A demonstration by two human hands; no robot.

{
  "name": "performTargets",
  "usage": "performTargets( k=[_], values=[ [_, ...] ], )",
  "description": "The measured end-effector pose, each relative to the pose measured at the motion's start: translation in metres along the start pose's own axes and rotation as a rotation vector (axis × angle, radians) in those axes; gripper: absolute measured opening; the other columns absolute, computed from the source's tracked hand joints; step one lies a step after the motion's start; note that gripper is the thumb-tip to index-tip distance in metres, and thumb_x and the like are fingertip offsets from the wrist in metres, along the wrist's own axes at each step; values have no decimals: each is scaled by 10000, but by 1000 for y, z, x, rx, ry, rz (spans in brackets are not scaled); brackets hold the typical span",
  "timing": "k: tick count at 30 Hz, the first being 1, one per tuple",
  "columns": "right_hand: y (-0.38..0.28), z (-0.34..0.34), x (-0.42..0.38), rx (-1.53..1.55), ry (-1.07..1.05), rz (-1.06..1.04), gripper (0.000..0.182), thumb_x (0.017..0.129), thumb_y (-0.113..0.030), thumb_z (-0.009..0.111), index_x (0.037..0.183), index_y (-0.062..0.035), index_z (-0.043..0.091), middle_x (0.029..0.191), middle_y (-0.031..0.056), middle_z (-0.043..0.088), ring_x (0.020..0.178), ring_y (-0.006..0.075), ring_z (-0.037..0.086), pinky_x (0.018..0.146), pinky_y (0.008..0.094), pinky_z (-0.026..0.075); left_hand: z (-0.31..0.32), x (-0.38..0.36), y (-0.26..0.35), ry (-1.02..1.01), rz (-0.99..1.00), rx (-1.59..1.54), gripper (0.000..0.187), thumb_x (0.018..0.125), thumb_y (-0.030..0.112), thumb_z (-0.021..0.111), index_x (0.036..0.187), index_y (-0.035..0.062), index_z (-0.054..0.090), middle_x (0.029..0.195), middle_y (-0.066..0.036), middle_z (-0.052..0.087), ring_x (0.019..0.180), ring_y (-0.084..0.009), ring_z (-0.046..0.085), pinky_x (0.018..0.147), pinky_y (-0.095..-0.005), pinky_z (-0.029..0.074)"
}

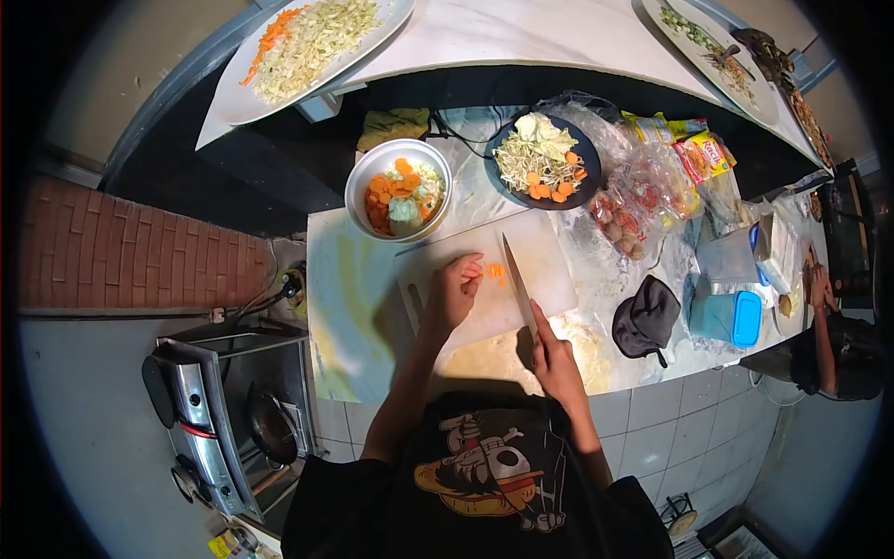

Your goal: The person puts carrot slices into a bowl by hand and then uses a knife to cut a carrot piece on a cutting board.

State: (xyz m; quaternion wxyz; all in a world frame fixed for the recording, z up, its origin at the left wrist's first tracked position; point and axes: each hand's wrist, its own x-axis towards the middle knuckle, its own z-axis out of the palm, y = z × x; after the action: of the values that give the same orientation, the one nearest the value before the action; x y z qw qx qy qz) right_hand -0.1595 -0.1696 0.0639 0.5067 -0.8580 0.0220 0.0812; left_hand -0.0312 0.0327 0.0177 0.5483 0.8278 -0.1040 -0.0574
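My right hand (556, 361) is wrapped round the handle of a kitchen knife (514, 265), its long blade pointing away over the white cutting board (545, 261). Orange carrot pieces (494, 273) lie on the board, left of the blade. Just left of them is my left hand (458, 287), its fingers curled and drawn together; whatever they may hold is hidden. Beyond the board stands a white bowl (352, 186) with carrot slices, chopped pale vegetable and a pale green lump. A dark plate (589, 154) beside it carries bean sprouts, carrot slices and cabbage.
Plastic bags (643, 191), a black cap (646, 317) and a blue-lidded container (726, 319) occupy the right side. Another person's hand (819, 287) is at the far right. Above, a shelf holds a platter of shredded vegetables (317, 47). A stove (200, 419) stands lower left.
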Motion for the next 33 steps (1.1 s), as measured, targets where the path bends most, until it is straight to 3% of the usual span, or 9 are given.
performTargets(
  k=[11, 17, 19, 26, 30, 32, 33],
  values=[
    [0, -1, -4, -11, 20, 21, 728, 866, 40, 481, 1552, -135, 309, 768, 320, 594, 715, 491, 593, 705, 515, 465, -3, 0, 14, -38, 74, 76, 410, 851, -54, 659, 1250, 32, 621, 1050, -135, 693, 953, -211, 679, 841, -325, 554],
    [1, 0, -8, -40, 15, 81, 728, 868, 39, 477, 1553, -140, 307, 780, 320, 596, 735, 492, 593, 721, 518, 462, 1, 7, 21, -17, 190, 270, 419, 816, -54, 670, 1221, 46, 631, 1112, -140, 648, 973, -284, 654, 805, -372, 542],
    [1, -1, -7, -35, 14, 76, 728, 869, 40, 478, 1553, -140, 307, 774, 317, 594, 739, 489, 594, 725, 518, 463, 0, 9, 16, -68, 155, 196, 402, 794, -35, 647, 1190, 26, 618, 1124, -181, 630, 1046, -390, 594, 923, -422, 484],
    [6, 1, -6, -49, 2, 62, 734, 867, 48, 484, 1554, -140, 305, 764, 305, 588, 739, 479, 597, 726, 518, 463, 2, 6, 25, -21, 121, 125, 400, 809, -25, 648, 1205, 23, 614, 1124, -179, 629, 1054, -382, 592, 934, -418, 481],
    [6, 2, -5, -61, -21, 82, 744, 860, 50, 485, 1555, -144, 303, 766, 303, 587, 742, 479, 594, 731, 521, 461, 4, 6, 26, -39, 205, 233, 396, 817, -4, 656, 1210, 21, 614, 1117, -175, 629, 1075, -371, 579, 950, -421, 471],
    [9, 2, -4, -83, -3, 44, 680, 924, 14, 470, 1557, -169, 303, 710, 244, 546, 590, 387, 561, 631, 385, 475, 5, 6, 22, -47, 236, 277, 393, 819, 1, 658, 1209, 20, 615, 1116, -173, 629, 1081, -367, 575, 956, -422, 467],
    [8, 2, -4, -83, -4, 47, 680, 924, 14, 470, 1557, -169, 303, 710, 244, 546, 590, 387, 561, 631, 385, 475, 4, 6, 21, -60, 234, 298, 394, 820, -3, 654, 1212, 20, 616, 1123, -176, 628, 1075, -371, 579, 952, -422, 470]
  ],
)
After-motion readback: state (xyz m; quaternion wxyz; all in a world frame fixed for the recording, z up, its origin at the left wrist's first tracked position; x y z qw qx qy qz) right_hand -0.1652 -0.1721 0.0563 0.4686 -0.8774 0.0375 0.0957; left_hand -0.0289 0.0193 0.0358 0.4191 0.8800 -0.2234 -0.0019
